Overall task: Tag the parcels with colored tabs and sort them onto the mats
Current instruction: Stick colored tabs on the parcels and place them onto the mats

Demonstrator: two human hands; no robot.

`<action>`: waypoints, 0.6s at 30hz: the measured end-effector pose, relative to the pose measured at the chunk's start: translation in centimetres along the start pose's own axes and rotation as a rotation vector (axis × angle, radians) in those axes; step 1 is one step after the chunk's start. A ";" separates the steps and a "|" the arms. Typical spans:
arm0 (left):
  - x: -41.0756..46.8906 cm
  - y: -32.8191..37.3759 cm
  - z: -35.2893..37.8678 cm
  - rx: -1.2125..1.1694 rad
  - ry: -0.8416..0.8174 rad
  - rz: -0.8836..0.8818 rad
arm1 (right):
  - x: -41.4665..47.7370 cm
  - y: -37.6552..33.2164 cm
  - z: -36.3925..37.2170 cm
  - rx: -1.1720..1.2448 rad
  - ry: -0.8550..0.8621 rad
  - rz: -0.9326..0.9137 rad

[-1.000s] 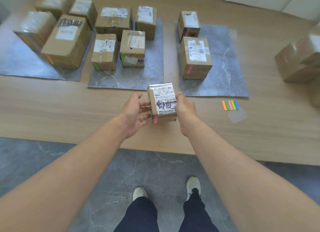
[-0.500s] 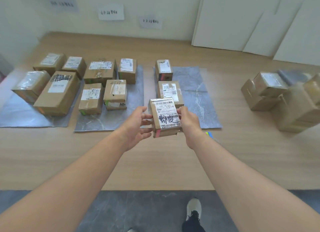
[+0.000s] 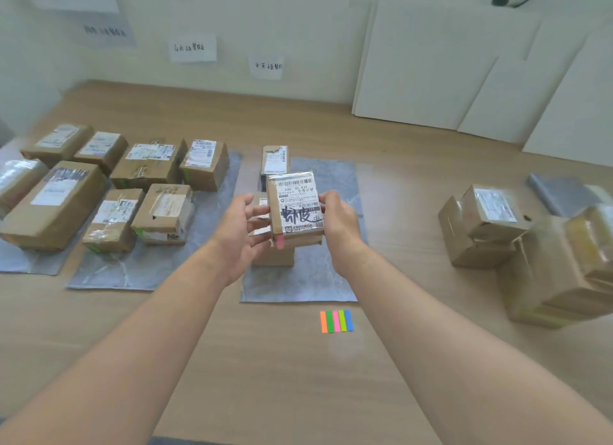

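Observation:
I hold a small cardboard parcel in the air with both hands; it has a white label with black handwriting and a pink tab on its lower left edge. My left hand grips its left side and my right hand grips its right side. It hangs over the right grey mat, in front of two parcels lying there. A strip of colored tabs lies on the wooden floor just in front of that mat.
The middle mat carries several parcels, some with green tabs. A left mat carries several more. A pile of untagged boxes stands at the right. White boards lean on the wall behind; paper signs hang above the mats.
My view has tilted up from the floor toward the wall. Both hands have carried the parcel forward, so it now hangs over the right mat.

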State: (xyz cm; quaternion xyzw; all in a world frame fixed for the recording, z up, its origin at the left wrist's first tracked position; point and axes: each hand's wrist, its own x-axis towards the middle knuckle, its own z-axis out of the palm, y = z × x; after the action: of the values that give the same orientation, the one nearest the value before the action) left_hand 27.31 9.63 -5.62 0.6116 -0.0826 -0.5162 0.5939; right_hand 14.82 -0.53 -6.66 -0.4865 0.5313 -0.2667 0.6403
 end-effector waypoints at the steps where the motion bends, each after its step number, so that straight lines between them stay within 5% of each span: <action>1: 0.5 0.1 1.0 -0.004 0.006 0.003 | 0.8 -0.3 -0.6 0.001 -0.001 0.001; 18: 15.3 3.3 8.4 0.020 -0.009 0.024 | 15.2 -2.6 -2.5 0.024 0.096 -0.022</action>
State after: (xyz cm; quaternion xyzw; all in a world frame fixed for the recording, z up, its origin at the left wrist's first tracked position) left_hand 29.76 -7.61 -9.12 0.6141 -0.0977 -0.5108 0.5936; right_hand 17.40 -15.46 -10.59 -0.4710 0.5528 -0.3032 0.6169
